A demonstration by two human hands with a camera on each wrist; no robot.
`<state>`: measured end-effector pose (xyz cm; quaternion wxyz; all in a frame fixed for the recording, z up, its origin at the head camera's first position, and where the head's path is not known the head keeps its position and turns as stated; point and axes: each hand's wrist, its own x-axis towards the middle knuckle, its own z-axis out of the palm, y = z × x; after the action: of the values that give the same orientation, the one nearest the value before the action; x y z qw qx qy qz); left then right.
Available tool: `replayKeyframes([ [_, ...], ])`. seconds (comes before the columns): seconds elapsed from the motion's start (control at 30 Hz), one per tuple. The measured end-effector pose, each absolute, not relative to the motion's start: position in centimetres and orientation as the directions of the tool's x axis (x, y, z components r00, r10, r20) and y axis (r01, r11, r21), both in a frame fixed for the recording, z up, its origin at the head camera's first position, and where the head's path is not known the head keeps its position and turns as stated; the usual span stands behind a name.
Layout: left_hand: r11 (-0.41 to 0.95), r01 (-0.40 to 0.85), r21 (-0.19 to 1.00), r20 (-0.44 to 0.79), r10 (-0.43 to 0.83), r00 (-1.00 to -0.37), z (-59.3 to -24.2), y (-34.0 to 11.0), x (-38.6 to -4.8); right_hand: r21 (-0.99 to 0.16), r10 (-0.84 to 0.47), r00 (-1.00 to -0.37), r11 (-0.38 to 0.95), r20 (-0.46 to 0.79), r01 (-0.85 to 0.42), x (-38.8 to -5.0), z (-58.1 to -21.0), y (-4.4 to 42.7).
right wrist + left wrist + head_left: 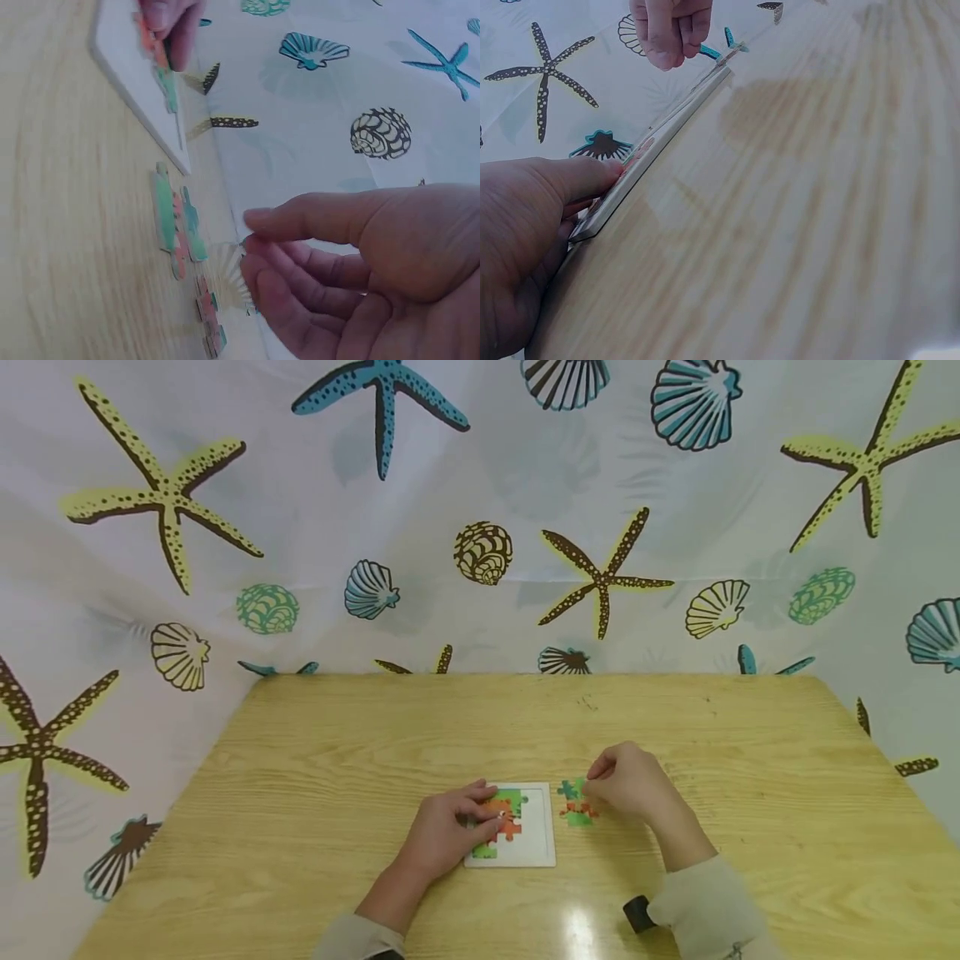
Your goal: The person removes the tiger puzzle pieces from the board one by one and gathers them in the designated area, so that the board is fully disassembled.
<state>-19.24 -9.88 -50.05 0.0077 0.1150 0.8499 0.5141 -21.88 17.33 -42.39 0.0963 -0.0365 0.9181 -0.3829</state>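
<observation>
A white puzzle tray (536, 843) lies on the table with joined green and orange-red pieces (512, 828) covering its left part. My left hand (442, 831) rests over the tray's left side, fingers slightly bent and touching the pieces; in the left wrist view its thumb (592, 178) lies against the tray (656, 154). Right of the tray are loose green and red pieces (579, 817), seen as green (163, 210) and red (206, 304) ones in the right wrist view. My right hand (630, 781) is above them, thumb and index fingertips close together; whether they pinch something is unclear.
The wooden table (360, 727) extends around the tray. Behind and beside it hangs a white cloth (315, 510) printed with shells and starfish. A small black object (639, 914) is at the right sleeve's cuff.
</observation>
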Motion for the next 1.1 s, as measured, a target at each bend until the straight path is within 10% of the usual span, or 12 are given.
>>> replayKeyframes([
  [1.1,0.426,0.21,0.88,0.121,0.227,-0.966,-50.1,-9.9,-19.0,-0.933,-0.422,-0.883,0.356,-0.204,0.045,-21.9,-44.7,13.9],
])
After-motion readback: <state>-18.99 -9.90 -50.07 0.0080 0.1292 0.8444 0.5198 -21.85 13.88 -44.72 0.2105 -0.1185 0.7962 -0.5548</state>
